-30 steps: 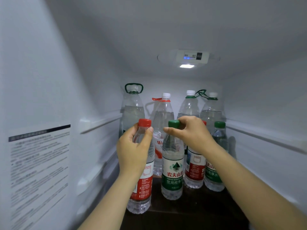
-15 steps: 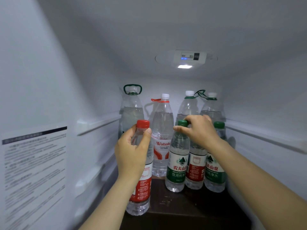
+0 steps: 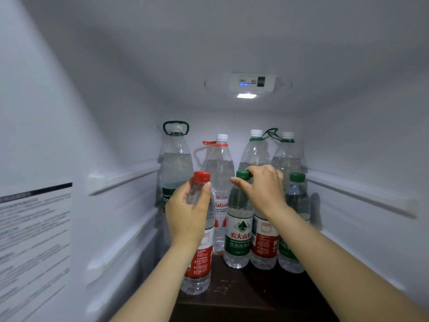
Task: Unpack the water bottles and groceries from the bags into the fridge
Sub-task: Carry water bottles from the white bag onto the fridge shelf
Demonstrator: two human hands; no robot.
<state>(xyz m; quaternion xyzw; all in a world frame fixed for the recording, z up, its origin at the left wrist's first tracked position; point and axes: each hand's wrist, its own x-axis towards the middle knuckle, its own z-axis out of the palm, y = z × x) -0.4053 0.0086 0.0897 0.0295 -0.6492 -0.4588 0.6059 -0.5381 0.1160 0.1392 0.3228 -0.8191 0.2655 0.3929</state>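
Observation:
Both my hands are inside the fridge. My left hand (image 3: 189,213) grips the neck of a small red-capped, red-labelled water bottle (image 3: 199,259), which is at the front left of the dark shelf (image 3: 246,296). My right hand (image 3: 263,190) pinches the green cap of a small green-labelled bottle (image 3: 238,238), which stands upright on the shelf. Right of it stand a red-labelled small bottle (image 3: 264,245), its cap hidden by my hand, and a green-capped small bottle (image 3: 296,201).
Several large bottles line the back: one with a green handle (image 3: 176,163), a Wahaha bottle (image 3: 220,173) and two more (image 3: 255,147) (image 3: 286,149). White fridge walls with shelf rails (image 3: 123,176) close in on both sides. A light and control panel (image 3: 251,83) sit in the ceiling.
My right hand carried the green-capped bottle back beside the other small bottles and onto the shelf. My left hand with the red-capped bottle has barely moved.

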